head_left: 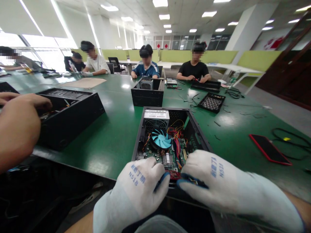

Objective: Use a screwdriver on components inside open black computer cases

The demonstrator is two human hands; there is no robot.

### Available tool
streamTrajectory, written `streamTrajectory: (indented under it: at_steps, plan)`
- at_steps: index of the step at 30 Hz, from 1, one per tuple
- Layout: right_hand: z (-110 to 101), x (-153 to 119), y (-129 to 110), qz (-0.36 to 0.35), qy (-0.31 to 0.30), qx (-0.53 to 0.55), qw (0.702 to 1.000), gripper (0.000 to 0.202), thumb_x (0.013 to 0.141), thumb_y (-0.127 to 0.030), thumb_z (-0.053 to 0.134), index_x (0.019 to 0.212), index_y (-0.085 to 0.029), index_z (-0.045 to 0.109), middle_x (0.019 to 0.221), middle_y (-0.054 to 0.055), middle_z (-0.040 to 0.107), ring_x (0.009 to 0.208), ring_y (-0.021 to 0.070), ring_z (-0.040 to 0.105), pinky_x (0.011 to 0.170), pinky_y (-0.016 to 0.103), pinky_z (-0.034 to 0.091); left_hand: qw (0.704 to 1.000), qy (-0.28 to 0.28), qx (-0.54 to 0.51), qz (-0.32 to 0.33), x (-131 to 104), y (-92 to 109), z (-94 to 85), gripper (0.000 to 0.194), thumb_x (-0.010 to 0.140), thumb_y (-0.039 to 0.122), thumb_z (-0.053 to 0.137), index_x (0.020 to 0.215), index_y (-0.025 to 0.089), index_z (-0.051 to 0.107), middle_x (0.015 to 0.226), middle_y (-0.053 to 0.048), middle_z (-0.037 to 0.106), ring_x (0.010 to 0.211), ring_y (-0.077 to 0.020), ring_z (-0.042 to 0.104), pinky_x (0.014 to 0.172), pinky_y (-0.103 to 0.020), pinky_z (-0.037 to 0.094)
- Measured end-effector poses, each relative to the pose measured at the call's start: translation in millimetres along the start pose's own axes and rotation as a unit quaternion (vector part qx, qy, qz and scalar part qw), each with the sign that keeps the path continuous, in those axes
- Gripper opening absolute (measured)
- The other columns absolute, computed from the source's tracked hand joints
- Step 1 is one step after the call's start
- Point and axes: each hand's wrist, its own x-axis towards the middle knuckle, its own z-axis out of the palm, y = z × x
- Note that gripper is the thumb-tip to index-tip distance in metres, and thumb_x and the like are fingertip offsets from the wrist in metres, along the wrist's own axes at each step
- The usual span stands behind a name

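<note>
An open black computer case (139, 142) lies in front of me. Inside show a turquoise cooling fan (161, 139), a green motherboard (167, 158), bundled coloured wires (178, 142) and a power supply (156, 118). At the case's near edge is a red circuit board (174, 174), between my two hands. My left hand (141, 181), in a white glove with blue fingertips, is closed at the board's left end. My right hand (211, 178), gloved alike, has curled fingers and thumb at its right end. The fingertips are partly hidden.
To the left, a co-worker's bare hand (21, 113) reaches into another black case (70, 126). A third case (147, 97) stands farther back. On the green table (116, 129) to the right are a black tray (211, 102), a red-edged black panel (269, 149) and cables (234, 93).
</note>
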Motion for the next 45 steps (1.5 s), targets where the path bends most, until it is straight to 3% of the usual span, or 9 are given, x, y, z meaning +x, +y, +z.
streamTrajectory:
  at_steps: [5, 9, 12, 14, 17, 19, 31, 36, 45]
  plan:
    - [4.6, 46.9, 40.0, 0.037, -0.063, -0.15, 0.986, 0.041, 0.101, -0.055, 0.057, 0.096, -0.018, 0.073, 0.092, 0.011, 0.074, 0.085, 0.0254, 0.069, 0.077, 0.037, 0.046, 1.0, -0.001, 0.002, 0.004, 0.9, -2.4, 0.4, 0.018, 0.101, 0.029, 0.056, 0.083, 0.024, 0.056, 0.079, 0.0, 0.062, 0.07, -0.0182, 0.062, 0.06, -0.034, 0.042]
    - [26.6, 86.1, 45.9, 0.035, -0.15, -0.245, 0.957, 0.049, 0.09, -0.063, 0.07, 0.101, -0.015, 0.074, 0.097, 0.015, 0.076, 0.094, 0.0311, 0.071, 0.081, 0.04, 0.048, 1.0, 0.0, 0.002, -0.005, 0.1, -2.3, 0.3, 0.021, 0.102, 0.031, 0.053, 0.083, 0.024, 0.055, 0.078, 0.0, 0.061, 0.069, -0.0183, 0.061, 0.06, -0.035, 0.041]
    - [37.6, 105.6, 35.5, 0.019, -0.203, -0.272, 0.941, 0.043, 0.088, -0.055, 0.075, 0.103, -0.015, 0.074, 0.103, 0.015, 0.077, 0.095, 0.0309, 0.072, 0.079, 0.038, 0.05, 1.0, -0.002, 0.006, -0.009, -0.6, -2.1, 1.2, 0.023, 0.102, 0.033, 0.052, 0.082, 0.025, 0.053, 0.077, 0.0, 0.059, 0.067, -0.0184, 0.06, 0.059, -0.036, 0.039]
    - [41.3, 112.3, 29.9, 0.024, -0.213, -0.277, 0.937, 0.027, 0.093, -0.038, 0.07, 0.107, -0.015, 0.073, 0.104, 0.015, 0.078, 0.094, 0.0293, 0.074, 0.077, 0.037, 0.051, 1.0, -0.002, 0.011, -0.013, -0.6, -2.0, 1.9, 0.023, 0.102, 0.034, 0.053, 0.082, 0.025, 0.053, 0.077, 0.0, 0.059, 0.066, -0.0182, 0.059, 0.058, -0.036, 0.038]
    - [42.7, 114.1, 29.0, 0.042, -0.222, -0.273, 0.935, 0.02, 0.095, -0.014, 0.057, 0.108, -0.015, 0.073, 0.103, 0.015, 0.079, 0.089, 0.0276, 0.076, 0.074, 0.036, 0.052, 1.0, 0.002, 0.01, -0.012, -0.2, -1.8, 2.3, 0.023, 0.102, 0.033, 0.054, 0.081, 0.025, 0.053, 0.076, 0.0, 0.06, 0.065, -0.0177, 0.058, 0.057, -0.036, 0.037]
    - [41.7, 111.7, 31.7, 0.045, -0.235, -0.269, 0.933, 0.02, 0.093, -0.01, 0.056, 0.098, -0.015, 0.074, 0.098, 0.015, 0.08, 0.087, 0.0284, 0.077, 0.071, 0.036, 0.052, 1.0, 0.007, 0.007, -0.009, 0.2, -1.6, 2.2, 0.023, 0.102, 0.032, 0.054, 0.08, 0.025, 0.053, 0.076, 0.001, 0.06, 0.065, -0.0171, 0.058, 0.057, -0.036, 0.038]
    - [45.3, 95.7, 52.6, 0.029, -0.167, -0.251, 0.953, 0.035, 0.098, -0.042, 0.054, 0.098, -0.015, 0.076, 0.091, 0.016, 0.077, 0.093, 0.0303, 0.075, 0.077, 0.036, 0.05, 1.0, 0.005, 0.008, -0.016, 1.5, -0.7, 1.6, 0.022, 0.101, 0.033, 0.053, 0.081, 0.024, 0.053, 0.078, 0.0, 0.061, 0.068, -0.0191, 0.06, 0.059, -0.035, 0.039]
    - [46.4, 94.6, 52.9, 0.062, -0.181, -0.254, 0.948, 0.039, 0.1, -0.043, 0.049, 0.095, -0.016, 0.077, 0.088, 0.016, 0.077, 0.09, 0.0312, 0.075, 0.075, 0.037, 0.05, 1.0, 0.02, 0.005, -0.011, 0.1, -0.2, 2.0, 0.022, 0.102, 0.032, 0.054, 0.081, 0.024, 0.053, 0.077, 0.0, 0.061, 0.068, -0.0185, 0.06, 0.06, -0.035, 0.04]
    - [55.4, 102.3, 48.7, -0.017, -0.15, -0.258, 0.954, 0.026, 0.095, -0.033, 0.055, 0.101, -0.013, 0.071, 0.086, 0.014, 0.074, 0.09, 0.0291, 0.073, 0.074, 0.035, 0.05, 1.0, 0.018, 0.008, -0.01, -0.2, -0.9, 2.2, 0.023, 0.102, 0.033, 0.054, 0.08, 0.025, 0.052, 0.077, 0.0, 0.059, 0.067, -0.0187, 0.059, 0.059, -0.036, 0.036]
